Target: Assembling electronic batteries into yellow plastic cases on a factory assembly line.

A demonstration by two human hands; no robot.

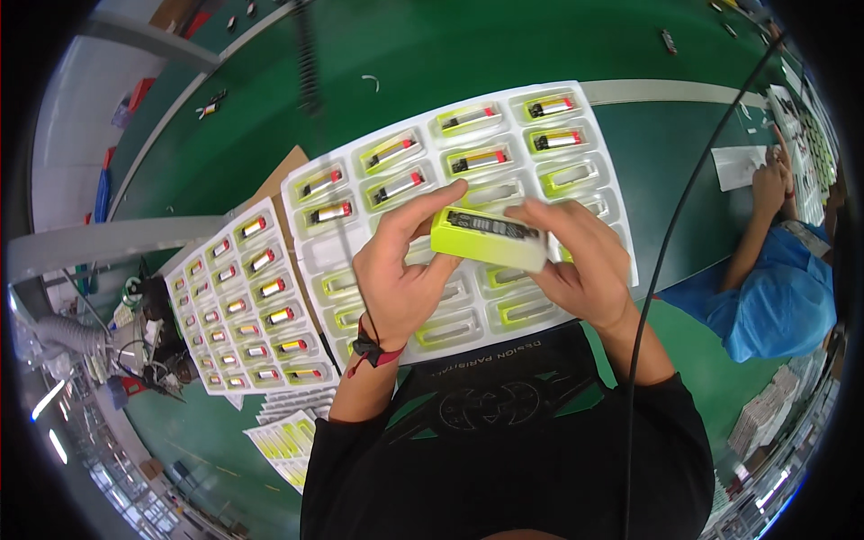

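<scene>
Above a white compartment tray (310,257), my two hands hold a small lime-green case (457,241) with a dark printed panel on its upper face and a whitish, blurred right end. The fingers of my left hand (400,261) are closed around its left end. My right hand (580,256) grips the right end between thumb and fingers. In the far rows of the tray lie lime-green shells, several with a silver or yellow cylinder (480,162) with red and black ends. Nearer rows show lime-green shells (529,310) without cylinders. My hands cover part of the tray's middle.
A second white tray (212,286) of red-ended cylinders stands at left, beside stacked trays (286,441). A dark cable (670,225) crosses at right. A co-worker in blue (778,288) works at the far right. Loose small parts (668,41) lie on the green table.
</scene>
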